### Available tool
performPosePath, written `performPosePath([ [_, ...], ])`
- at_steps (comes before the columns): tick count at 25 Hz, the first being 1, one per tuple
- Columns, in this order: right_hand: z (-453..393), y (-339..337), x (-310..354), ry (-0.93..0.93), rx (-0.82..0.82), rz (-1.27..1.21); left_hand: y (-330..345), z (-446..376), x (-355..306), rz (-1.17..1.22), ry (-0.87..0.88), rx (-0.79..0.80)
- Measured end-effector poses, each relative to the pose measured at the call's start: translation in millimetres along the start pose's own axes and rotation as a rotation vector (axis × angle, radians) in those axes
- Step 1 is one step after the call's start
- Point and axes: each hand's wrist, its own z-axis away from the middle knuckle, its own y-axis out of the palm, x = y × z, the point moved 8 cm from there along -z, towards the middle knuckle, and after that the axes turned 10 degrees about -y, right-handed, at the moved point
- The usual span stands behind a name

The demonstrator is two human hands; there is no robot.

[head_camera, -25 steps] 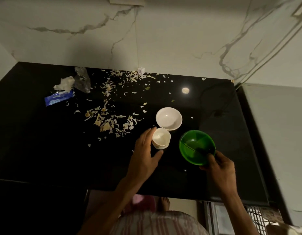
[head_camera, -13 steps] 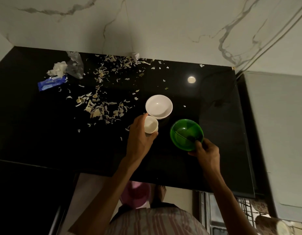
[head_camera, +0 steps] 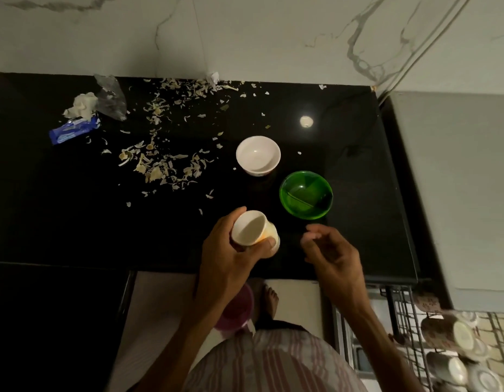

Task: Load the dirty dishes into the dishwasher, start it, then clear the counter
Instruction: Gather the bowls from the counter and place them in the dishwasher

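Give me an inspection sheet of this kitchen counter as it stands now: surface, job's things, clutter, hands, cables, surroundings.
Surface: black glossy counter, littered with pale peel scraps; a lamp reflection shows on it.
Job's things: small white cup lifted and tilted in the left hand; white bowl and green bowl upright on the counter, apart from each other.
Clutter: blue wrapper, crumpled tissue and clear plastic bag at the far left; a paper wad by the wall.
Hands: left hand grips the cup; right hand loosely curled, holding nothing.
Cables: thin lines run down the wall to the counter's far right corner.
Surroundings: marble wall; wire rack with cups at lower right.
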Motion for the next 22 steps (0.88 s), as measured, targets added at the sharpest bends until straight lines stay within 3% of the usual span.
performPosePath([
  [5, 64, 39, 1, 0.013, 0.194, -0.079, 11, 42, 29, 0.148, -0.18, 0.167],
  [13, 132, 10, -13, 0.037, 0.01, -0.193, 66, 97, 67, 0.297, -0.502, 0.529],
  [22, 176, -76, -38, 0.042, -0.133, -0.122, 145, 153, 49, 0.038, -0.434, 0.711],
])
